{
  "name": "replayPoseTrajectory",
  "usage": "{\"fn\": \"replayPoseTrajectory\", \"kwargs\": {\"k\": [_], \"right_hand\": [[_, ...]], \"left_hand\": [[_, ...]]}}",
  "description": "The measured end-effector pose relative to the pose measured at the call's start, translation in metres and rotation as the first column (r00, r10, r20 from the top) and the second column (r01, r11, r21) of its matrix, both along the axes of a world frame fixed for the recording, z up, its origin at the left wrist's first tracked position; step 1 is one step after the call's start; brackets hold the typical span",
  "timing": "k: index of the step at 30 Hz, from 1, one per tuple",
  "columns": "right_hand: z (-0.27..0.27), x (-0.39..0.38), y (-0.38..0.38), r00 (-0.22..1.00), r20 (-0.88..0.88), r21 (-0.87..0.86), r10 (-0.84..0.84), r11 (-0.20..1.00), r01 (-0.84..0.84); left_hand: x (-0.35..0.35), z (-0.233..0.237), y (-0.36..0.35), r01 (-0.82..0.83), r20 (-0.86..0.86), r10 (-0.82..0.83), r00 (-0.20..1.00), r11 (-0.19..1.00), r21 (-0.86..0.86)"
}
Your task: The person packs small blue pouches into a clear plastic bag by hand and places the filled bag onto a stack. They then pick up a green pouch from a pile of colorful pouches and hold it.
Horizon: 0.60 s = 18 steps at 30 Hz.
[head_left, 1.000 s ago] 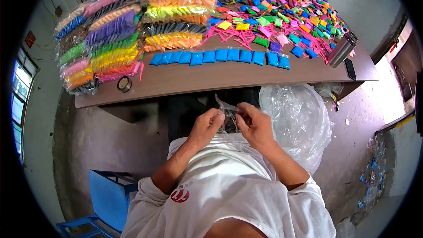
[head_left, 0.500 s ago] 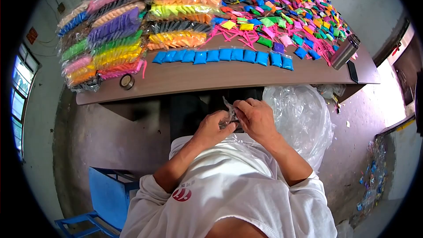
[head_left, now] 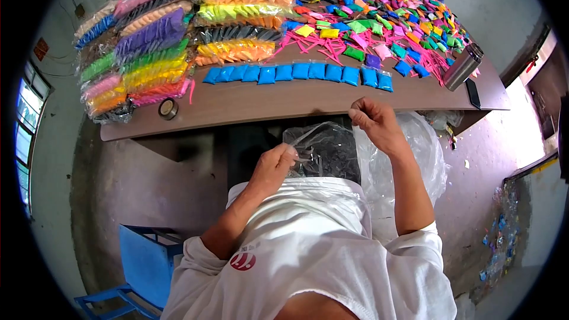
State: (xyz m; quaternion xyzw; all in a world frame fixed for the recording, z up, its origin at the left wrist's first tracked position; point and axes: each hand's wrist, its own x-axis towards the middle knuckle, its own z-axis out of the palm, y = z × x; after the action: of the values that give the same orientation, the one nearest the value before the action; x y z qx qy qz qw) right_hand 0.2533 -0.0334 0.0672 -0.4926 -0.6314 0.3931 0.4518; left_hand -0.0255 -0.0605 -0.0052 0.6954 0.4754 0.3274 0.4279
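A clear plastic bag (head_left: 327, 155) is spread out above my lap, just below the table's front edge. My left hand (head_left: 274, 169) is closed on its left edge, thumb and fingers pinched together. Higher and to the right, my right hand (head_left: 379, 127) has its fingertips pinched at the bag's upper right corner, close to the table edge. On the table beyond lies a row of blue packets (head_left: 300, 72), side by side.
Bagged coloured packets (head_left: 151, 38) are stacked at the table's left. Loose small packets (head_left: 379, 0) and pink strips pile up behind. A tape roll (head_left: 168, 108), steel flask (head_left: 463, 67) and phone (head_left: 473, 93) lie nearby. A large clear plastic sack (head_left: 409, 163) hangs right; a blue chair (head_left: 142, 261) stands left.
My hands have moved apart, the right one up and to the right, the left slightly left. The plastic bag, bunched between them before, is now opened out.
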Motion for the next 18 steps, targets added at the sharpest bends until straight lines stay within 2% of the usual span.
{"fn": "replayPoseTrajectory", "kwargs": {"k": [2, 4, 5, 7, 8, 10, 11, 13, 14, 16, 18], "right_hand": [[0.021, -0.002, -0.016, 1.000, -0.023, -0.004, 0.007, 1.000, -0.007], [0.036, -0.012, -0.044, 0.979, 0.201, 0.162, -0.021, 0.987, -0.012], [0.037, -0.018, -0.054, 0.979, 0.202, 0.163, -0.021, 0.987, -0.012], [0.035, -0.032, -0.074, 0.905, 0.416, 0.272, 0.090, 0.937, -0.219], [0.030, -0.040, -0.080, 0.906, 0.416, 0.274, 0.083, 0.938, -0.212], [0.015, -0.060, -0.083, 0.754, 0.654, 0.232, 0.056, 0.934, -0.271], [0.009, -0.069, -0.081, 0.756, 0.653, 0.234, 0.054, 0.934, -0.269], [-0.005, -0.085, -0.076, 0.761, 0.631, 0.069, 0.152, 0.966, -0.250], [-0.015, -0.090, -0.073, 0.763, 0.628, 0.065, 0.152, 0.967, -0.246], [-0.028, -0.098, -0.065, 0.808, 0.582, 0.249, 0.088, 0.927, -0.281], [-0.034, -0.104, -0.064, 0.821, 0.557, 0.275, 0.124, 0.905, -0.324]], "left_hand": [[-0.002, -0.009, 0.003, -0.003, 0.133, 0.007, 0.991, 1.000, -0.030], [-0.001, 0.001, 0.001, 0.002, 0.146, 0.002, 0.989, 1.000, -0.025], [0.000, 0.006, 0.001, 0.006, 0.160, -0.004, 0.987, 1.000, -0.015], [0.002, 0.010, 0.002, -0.001, 0.170, 0.002, 0.985, 1.000, -0.005], [0.004, 0.011, 0.004, -0.006, 0.181, 0.005, 0.984, 1.000, 0.007], [0.010, 0.015, 0.004, -0.011, 0.207, 0.008, 0.978, 1.000, 0.016], [0.012, 0.018, 0.004, -0.023, 0.233, 0.017, 0.972, 0.999, 0.022], [0.016, 0.024, 0.003, -0.018, 0.250, 0.011, 0.968, 0.999, 0.028], [0.017, 0.024, 0.002, -0.012, 0.268, 0.003, 0.963, 0.999, 0.032], [0.016, 0.021, 0.003, -0.018, 0.241, -0.001, 0.971, 0.997, 0.076], [0.014, 0.018, 0.003, -0.020, 0.214, -0.006, 0.977, 0.993, 0.120]]}}
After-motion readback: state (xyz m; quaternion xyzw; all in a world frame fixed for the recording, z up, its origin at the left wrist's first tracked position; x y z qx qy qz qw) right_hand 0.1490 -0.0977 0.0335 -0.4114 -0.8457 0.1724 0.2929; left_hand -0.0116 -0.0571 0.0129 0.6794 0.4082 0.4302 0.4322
